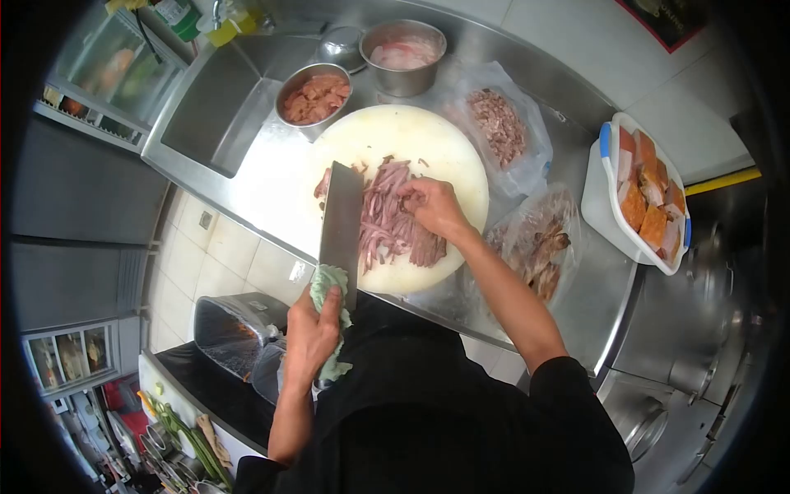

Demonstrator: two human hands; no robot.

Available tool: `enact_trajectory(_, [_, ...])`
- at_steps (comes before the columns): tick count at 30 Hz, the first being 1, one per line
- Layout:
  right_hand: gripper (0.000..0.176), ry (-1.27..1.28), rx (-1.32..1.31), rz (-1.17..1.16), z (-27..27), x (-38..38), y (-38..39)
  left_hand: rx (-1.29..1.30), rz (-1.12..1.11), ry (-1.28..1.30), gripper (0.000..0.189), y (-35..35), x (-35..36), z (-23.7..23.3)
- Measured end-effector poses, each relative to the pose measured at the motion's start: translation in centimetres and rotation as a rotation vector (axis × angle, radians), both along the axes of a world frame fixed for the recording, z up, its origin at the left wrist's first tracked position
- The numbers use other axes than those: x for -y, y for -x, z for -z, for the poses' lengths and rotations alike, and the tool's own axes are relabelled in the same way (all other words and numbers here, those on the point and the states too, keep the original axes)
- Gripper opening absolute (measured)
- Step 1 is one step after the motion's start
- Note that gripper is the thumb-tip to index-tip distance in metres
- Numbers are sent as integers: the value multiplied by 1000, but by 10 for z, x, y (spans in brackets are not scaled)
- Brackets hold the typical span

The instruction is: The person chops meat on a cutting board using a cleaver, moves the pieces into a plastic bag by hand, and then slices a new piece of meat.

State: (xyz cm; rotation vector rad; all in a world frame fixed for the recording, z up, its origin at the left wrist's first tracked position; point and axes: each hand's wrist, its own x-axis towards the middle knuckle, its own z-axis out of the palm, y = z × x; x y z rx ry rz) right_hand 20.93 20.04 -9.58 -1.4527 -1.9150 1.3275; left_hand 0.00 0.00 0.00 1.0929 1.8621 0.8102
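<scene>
My left hand (313,333) is wrapped round the handle of a wide cleaver (339,230), with a pale green cloth (331,284) bunched in the grip. The blade lies over the left part of a round white cutting board (395,123), beside a heap of sliced meat strips (391,222). A few pieces show on the blade's far side. From the right, my right hand (434,206) reaches onto the heap, fingers bent and pinched at the strips; their tips are partly hidden.
Behind the board stand two metal bowls of meat (317,99) (403,58). To the right are a bag of chopped meat (498,128), a clear bag of browned meat (539,247) and a white tub (605,198) of roasted chunks. A sink (218,123) is at left, a lined bin (239,329) below.
</scene>
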Motion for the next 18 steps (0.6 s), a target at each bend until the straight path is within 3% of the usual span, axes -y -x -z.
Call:
enact_trajectory(2, [25, -283, -104, 38, -2, 6, 6, -111, 30, 13, 44, 2, -5, -5])
enact_trajectory(3, [25, -265, -95, 41, -1, 12, -29, -102, 35, 30, 44, -28, -7, -6])
enact_trajectory(5, [24, -512, -75, -28, -1, 20, -54, -131, 63, 112, 41, -39, -15, -12])
enact_trajectory(9, [23, -466, -125, -232, 10, 57, -70, -192, 157, 101, 39, -64, -33, -13])
enact_trajectory(18, [19, -673, -149, 14, 26, 79, -45, -388, 332, 141, 31, -88, -57, 6])
